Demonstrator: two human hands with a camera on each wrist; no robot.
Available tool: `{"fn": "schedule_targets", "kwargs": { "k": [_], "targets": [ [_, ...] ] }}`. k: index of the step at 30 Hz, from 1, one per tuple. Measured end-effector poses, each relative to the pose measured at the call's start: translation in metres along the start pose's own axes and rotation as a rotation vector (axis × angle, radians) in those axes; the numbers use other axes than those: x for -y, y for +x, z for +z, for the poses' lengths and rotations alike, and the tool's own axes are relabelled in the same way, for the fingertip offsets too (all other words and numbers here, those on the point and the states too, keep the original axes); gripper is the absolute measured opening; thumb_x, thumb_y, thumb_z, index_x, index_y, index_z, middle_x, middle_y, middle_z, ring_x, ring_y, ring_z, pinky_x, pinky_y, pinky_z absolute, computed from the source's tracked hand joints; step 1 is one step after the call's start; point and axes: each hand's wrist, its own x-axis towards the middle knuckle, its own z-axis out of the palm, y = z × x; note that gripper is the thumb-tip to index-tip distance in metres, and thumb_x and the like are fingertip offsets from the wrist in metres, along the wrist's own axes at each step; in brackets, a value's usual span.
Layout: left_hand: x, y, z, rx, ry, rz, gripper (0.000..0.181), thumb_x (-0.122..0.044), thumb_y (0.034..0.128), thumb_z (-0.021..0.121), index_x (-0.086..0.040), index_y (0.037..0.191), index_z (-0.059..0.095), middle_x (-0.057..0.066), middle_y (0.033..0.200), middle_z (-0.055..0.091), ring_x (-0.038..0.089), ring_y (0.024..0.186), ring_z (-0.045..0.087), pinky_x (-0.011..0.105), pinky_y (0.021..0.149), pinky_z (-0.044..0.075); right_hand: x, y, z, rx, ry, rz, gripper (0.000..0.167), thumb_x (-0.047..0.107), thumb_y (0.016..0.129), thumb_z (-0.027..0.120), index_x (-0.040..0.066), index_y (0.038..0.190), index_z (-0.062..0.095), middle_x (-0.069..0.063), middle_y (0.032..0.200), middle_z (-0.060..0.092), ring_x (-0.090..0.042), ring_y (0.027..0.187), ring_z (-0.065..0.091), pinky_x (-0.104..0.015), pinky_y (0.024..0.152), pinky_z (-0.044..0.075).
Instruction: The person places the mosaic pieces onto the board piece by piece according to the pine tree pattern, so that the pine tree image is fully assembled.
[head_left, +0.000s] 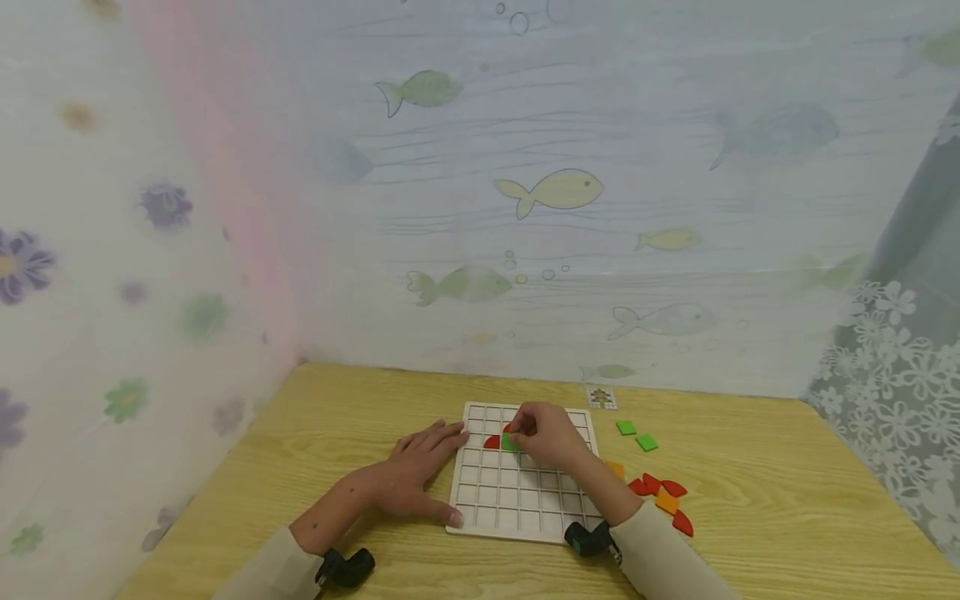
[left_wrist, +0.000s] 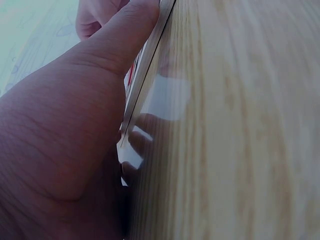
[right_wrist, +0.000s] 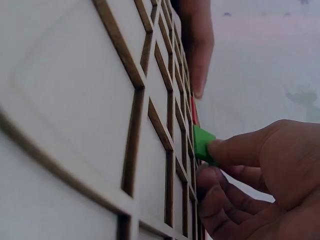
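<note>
A pale wooden grid board (head_left: pixel 507 521) lies on the table, its raised strips forming square cells. My right hand (head_left: pixel 551 437) pinches a green square tile (right_wrist: pixel 202 142) between thumb and fingers, over a cell in the board's upper part. In the right wrist view the tile stands tilted against the grid. Just left of it sits a red quarter-round tile (head_left: pixel 492 442); another red tile (head_left: pixel 507 427) shows behind, partly hidden by the fingers. My left hand (head_left: pixel 412 477) rests along the board's left edge, fingers spread, thumb touching the near corner.
Two green squares (head_left: pixel 636 435) lie right of the board. Nearer me are several red quarter-round tiles (head_left: pixel 682 522) and orange squares (head_left: pixel 667 502), one partly behind my right forearm. A small patterned card (head_left: pixel 602 397) lies beyond the board, near the curtain (head_left: pixel 555 333).
</note>
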Motion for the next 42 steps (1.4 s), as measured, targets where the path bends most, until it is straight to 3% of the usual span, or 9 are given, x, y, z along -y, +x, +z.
{"fn": "schedule_targets", "kwargs": {
  "k": [10, 21, 31, 42],
  "targets": [
    [0.001, 0.0, 0.0, -0.012, -0.001, 0.019, 0.116, -0.077, 0.0867, 0.071, -0.019, 0.172, 0.018, 0.005, 0.179, 0.008, 0.037, 0.164, 0.002, 0.07, 0.121, 0.017, 0.0, -0.002, 0.003, -0.005, -0.043, -0.033, 0.007, 0.004, 0.094, 0.079, 0.009, 0.09, 0.076, 0.004, 0.084, 0.069, -0.011, 0.075, 0.059, -0.031, 0.07, 0.052],
    [0.002, 0.0, 0.001, -0.018, -0.011, 0.029, 0.115, -0.074, 0.0869, 0.073, -0.019, 0.172, 0.019, 0.007, 0.179, 0.01, 0.04, 0.164, 0.004, 0.072, 0.12, 0.018, -0.004, -0.01, -0.004, -0.005, 0.011, -0.05, 0.004, 0.007, 0.098, 0.075, 0.007, 0.094, 0.075, 0.003, 0.086, 0.068, -0.011, 0.076, 0.061, -0.031, 0.071, 0.052],
    [0.002, 0.0, -0.001, -0.008, -0.025, 0.035, 0.114, -0.071, 0.0879, 0.075, -0.018, 0.172, 0.019, 0.007, 0.179, 0.01, 0.039, 0.164, 0.003, 0.071, 0.121, 0.016, -0.005, -0.035, -0.026, 0.013, -0.032, -0.098, 0.005, 0.007, 0.1, 0.071, 0.008, 0.097, 0.075, 0.006, 0.087, 0.069, -0.008, 0.077, 0.061, -0.028, 0.071, 0.053],
    [0.003, -0.001, 0.0, -0.01, -0.024, 0.029, 0.116, -0.075, 0.0866, 0.073, -0.019, 0.172, 0.019, 0.007, 0.179, 0.009, 0.038, 0.164, 0.003, 0.07, 0.122, 0.015, -0.014, -0.071, -0.051, 0.026, -0.037, -0.071, 0.006, 0.011, 0.099, 0.074, 0.009, 0.093, 0.075, 0.006, 0.087, 0.069, -0.007, 0.073, 0.06, -0.026, 0.067, 0.053]
  ]
}}
